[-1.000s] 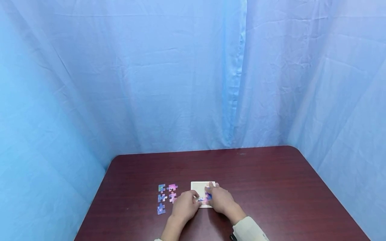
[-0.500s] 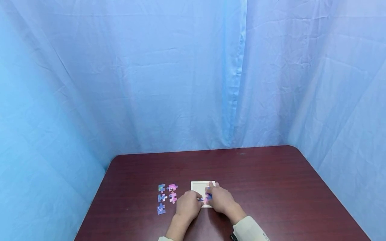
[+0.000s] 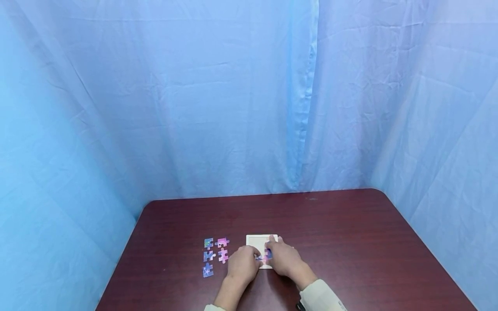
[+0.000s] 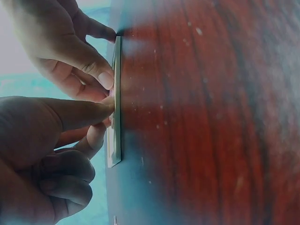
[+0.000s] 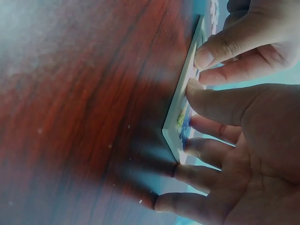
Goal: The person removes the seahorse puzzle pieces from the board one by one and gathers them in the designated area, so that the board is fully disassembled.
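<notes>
A small white puzzle tray [image 3: 256,238] lies on the table, with joined blue, pink and purple puzzle pieces [image 3: 268,254] along its right and near sides. My left hand [image 3: 243,264] is over the tray's near left corner, pinching a blue puzzle piece [image 3: 258,258] between thumb and index finger; most of that piece is hidden. From the right, my right hand [image 3: 287,258] rests on the tray, its fingers [image 5: 211,151] spread and fairly straight. Its thumb presses at the near rim, close to the left thumb [image 5: 204,58].
Left of the tray, several loose puzzle pieces [image 3: 209,255] lie in two columns, blue ones outermost and pink ones [image 3: 223,255] nearer the tray. The dark red table [image 3: 342,233] has blue curtains [image 3: 233,108] behind it and at both sides.
My left hand has shifted slightly right, further over the tray's near edge, along with the blue puzzle piece. The right hand and the loose pieces have stayed in place.
</notes>
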`<state>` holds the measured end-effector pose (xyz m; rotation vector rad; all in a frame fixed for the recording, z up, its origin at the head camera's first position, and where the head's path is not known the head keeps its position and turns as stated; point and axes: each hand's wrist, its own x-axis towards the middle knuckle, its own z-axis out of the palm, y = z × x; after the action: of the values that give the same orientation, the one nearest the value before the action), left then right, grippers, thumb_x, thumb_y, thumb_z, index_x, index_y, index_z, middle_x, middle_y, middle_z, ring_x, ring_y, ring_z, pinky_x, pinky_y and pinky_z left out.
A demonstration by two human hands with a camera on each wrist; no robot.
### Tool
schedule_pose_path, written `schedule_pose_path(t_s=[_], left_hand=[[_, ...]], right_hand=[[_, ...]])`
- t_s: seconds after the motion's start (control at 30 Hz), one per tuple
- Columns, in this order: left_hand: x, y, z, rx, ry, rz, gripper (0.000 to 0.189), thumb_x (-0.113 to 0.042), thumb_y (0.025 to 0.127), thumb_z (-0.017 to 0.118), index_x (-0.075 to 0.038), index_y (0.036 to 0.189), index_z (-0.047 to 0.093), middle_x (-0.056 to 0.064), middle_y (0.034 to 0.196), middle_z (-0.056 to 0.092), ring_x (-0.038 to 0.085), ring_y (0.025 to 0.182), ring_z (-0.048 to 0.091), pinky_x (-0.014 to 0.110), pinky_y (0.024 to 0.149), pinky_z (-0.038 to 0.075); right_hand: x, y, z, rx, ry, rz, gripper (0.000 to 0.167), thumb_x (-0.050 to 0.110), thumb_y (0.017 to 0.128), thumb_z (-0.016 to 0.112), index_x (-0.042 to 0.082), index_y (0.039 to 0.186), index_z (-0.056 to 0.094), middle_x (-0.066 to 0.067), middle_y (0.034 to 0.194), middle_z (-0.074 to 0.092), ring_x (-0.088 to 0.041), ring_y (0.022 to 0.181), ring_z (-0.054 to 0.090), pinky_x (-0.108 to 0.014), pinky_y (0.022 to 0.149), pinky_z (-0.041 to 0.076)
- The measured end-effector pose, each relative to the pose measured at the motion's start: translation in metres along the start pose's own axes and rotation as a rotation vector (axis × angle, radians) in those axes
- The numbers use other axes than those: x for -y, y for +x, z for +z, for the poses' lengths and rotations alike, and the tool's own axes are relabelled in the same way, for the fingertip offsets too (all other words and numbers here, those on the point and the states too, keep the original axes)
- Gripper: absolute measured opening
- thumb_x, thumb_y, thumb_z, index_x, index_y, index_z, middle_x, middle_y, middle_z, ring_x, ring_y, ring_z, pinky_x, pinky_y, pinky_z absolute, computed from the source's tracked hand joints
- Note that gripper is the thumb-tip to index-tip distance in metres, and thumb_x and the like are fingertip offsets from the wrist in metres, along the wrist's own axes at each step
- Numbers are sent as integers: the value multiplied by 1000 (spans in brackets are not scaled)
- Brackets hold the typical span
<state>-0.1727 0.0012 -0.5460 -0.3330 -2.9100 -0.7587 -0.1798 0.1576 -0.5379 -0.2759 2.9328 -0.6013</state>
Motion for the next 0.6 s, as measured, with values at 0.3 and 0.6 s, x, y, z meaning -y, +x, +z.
schedule_pose_path(t_s=[0.3,0.6], left_hand=[[0,-1,1,-20,5,11,21,-18,71,93,-18,89,81,2,82,79,22,69,73,38,57,52],[-2,-3,1,-48,33,18,25,-22,69,96,-17,85,77,0,84,68,22,71,71,37,59,52]], right_hand=[[-2,0,1,-33,4,-15,38,10,85,81,4,120,68,-28,153,56,-49,142,54,-72,99,51],[-4,-1,1,-21,0,-60,29,6,86,79,7,113,67,-26,154,56,-50,141,56,-66,97,55]])
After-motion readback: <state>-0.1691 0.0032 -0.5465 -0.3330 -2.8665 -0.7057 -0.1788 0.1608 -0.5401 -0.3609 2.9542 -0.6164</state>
